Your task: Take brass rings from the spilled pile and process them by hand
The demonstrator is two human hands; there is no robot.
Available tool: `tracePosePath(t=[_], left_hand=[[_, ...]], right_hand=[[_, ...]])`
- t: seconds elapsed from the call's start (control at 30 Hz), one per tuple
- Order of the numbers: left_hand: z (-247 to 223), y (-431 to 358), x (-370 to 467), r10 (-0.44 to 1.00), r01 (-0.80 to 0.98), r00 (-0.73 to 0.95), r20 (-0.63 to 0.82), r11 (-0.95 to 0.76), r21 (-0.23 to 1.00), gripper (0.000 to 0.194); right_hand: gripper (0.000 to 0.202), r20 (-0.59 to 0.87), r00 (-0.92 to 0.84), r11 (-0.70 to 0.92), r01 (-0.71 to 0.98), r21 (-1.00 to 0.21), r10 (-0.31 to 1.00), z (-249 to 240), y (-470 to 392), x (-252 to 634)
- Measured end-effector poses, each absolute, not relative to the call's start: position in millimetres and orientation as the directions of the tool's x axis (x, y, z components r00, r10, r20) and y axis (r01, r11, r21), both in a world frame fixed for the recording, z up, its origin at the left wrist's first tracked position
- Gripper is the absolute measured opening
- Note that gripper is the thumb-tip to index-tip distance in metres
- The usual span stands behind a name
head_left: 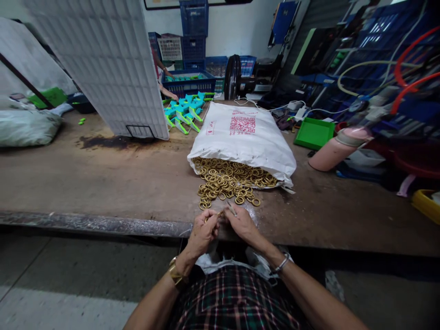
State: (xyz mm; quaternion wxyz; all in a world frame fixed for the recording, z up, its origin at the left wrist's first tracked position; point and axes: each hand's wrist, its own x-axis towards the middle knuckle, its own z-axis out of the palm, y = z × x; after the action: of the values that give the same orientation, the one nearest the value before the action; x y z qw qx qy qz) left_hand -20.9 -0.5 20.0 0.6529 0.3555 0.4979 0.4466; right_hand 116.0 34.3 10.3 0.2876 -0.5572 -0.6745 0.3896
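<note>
At the table's front edge, my left hand (203,231) is closed with a brass-coloured ring (219,214) pinched at its fingertips. My right hand (243,223) meets it there, fingers closed around a slim, pale pointed tool (231,209) whose kind I cannot make out. Just beyond both hands, loose brass-coloured rings (223,185) lie in a heap. They spill from the open mouth of a white woven sack (240,137) with red print, lying on its side. The fingers partly hide the held ring.
Left of the sack stands a tall white ribbed panel (103,68). Behind it a co-worker's hand (171,94) touches turquoise and green plastic parts (185,110). A pink bottle (326,153) and a green tray (314,132) stand right. Blue crates (194,46) are stacked at the back.
</note>
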Motion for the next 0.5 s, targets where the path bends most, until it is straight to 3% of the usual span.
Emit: tracePosePath(t=[0.17,0.33,0.5], left_hand=[[17.1,-0.3,-21.3,0.947,-0.197,0.08,-0.312,0.322,0.926,0.029],[16.3,-0.5,-21.9,0.964,-0.107,0.043,-0.261,0.264,0.959,0.025],[12.9,-0.8,-22.5,0.976,-0.034,0.038,-0.212,0.214,0.976,0.023]], right_hand=[[0.015,-0.01,-0.424,0.313,0.686,-0.657,0.906,7.9,25.5,118.7],[0.02,-0.035,-0.427,0.351,0.783,-0.513,0.903,10.1,23.0,115.4],[0.025,-0.052,-0.402,0.339,0.828,-0.446,0.914,13.0,22.9,113.2]])
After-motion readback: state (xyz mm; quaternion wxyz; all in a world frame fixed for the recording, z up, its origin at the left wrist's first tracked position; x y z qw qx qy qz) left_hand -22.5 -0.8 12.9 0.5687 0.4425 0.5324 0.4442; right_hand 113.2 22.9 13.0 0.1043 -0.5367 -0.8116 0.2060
